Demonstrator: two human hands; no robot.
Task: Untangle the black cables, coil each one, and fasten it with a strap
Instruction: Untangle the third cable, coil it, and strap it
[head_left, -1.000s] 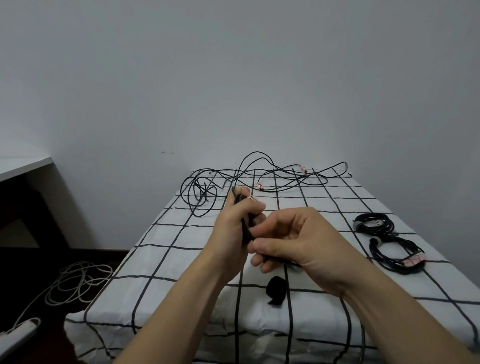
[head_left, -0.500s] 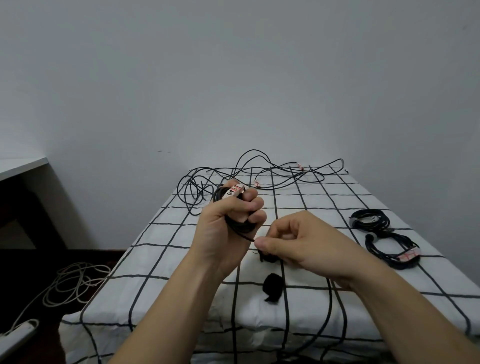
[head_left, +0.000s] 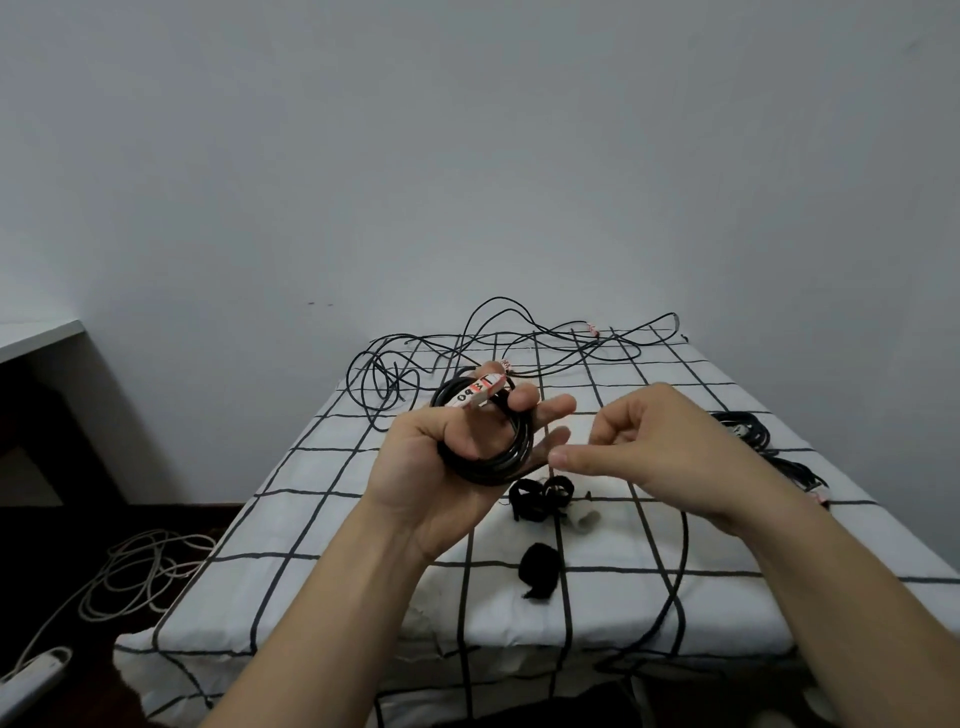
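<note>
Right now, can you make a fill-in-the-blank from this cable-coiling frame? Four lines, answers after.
1. The hand gripping the coiled black cable with a white label is the person's ___ one.
2. The tangled black cables lie at the ___ end of the white grid-patterned cloth, by the wall.
3. Two finished black cable bundles lie near the cloth's ___ edge.
4. The loose pale cable lies on the ___.

Answers: left; far; right; floor
</note>
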